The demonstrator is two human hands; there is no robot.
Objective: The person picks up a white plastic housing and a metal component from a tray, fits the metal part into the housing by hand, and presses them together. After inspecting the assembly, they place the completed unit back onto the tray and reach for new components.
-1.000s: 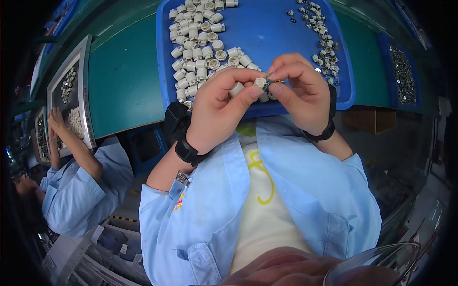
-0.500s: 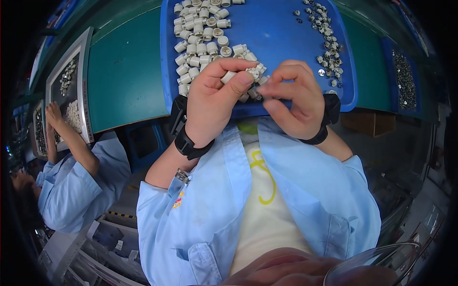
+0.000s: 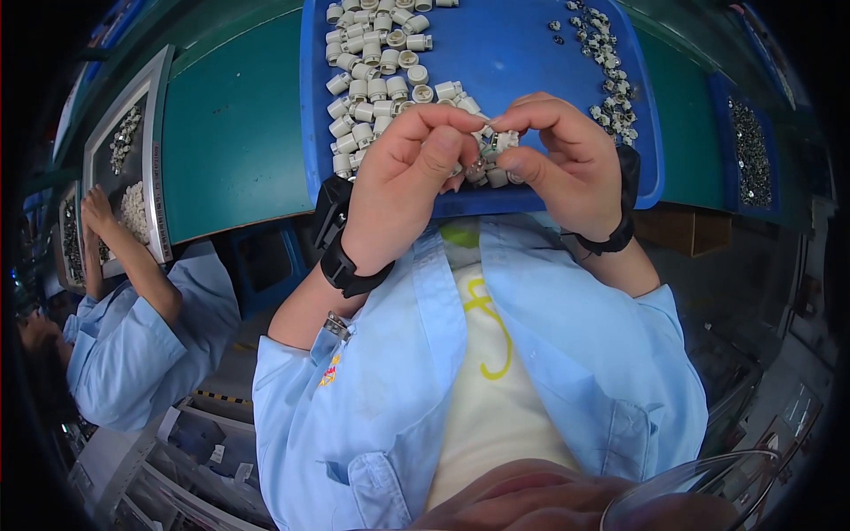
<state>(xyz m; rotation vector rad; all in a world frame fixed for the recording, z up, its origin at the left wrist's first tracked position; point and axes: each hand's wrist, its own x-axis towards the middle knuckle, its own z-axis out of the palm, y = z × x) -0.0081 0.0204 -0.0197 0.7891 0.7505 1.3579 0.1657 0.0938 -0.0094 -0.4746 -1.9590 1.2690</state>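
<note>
My two hands meet over the near edge of a blue tray (image 3: 505,53). The right hand (image 3: 575,173) pinches a small white part with metal bits (image 3: 506,140) between thumb and forefinger. Close beside it, my left hand (image 3: 403,181) is closed, its fingertips curled in toward that part. Whatever the left fingers hold is mostly hidden behind them. White cylindrical parts that look like lamp sockets (image 3: 376,88) lie heaped along the tray's left side. A few more socket parts (image 3: 496,175) lie below my fingertips at the near edge.
Small white-and-metal pieces (image 3: 611,75) are strewn along the tray's right side. A blue bin of small metal parts (image 3: 751,150) stands at far right. To the left, a co-worker's hand (image 3: 99,211) reaches into a metal-framed tray (image 3: 159,150). A brown box (image 3: 682,230) sits below the table edge.
The white part with metal bits, earlier at my left fingertips, is now in my right hand's pinch. My right hand has risen slightly and closed on it. The white cylinder in my left hand no longer shows.
</note>
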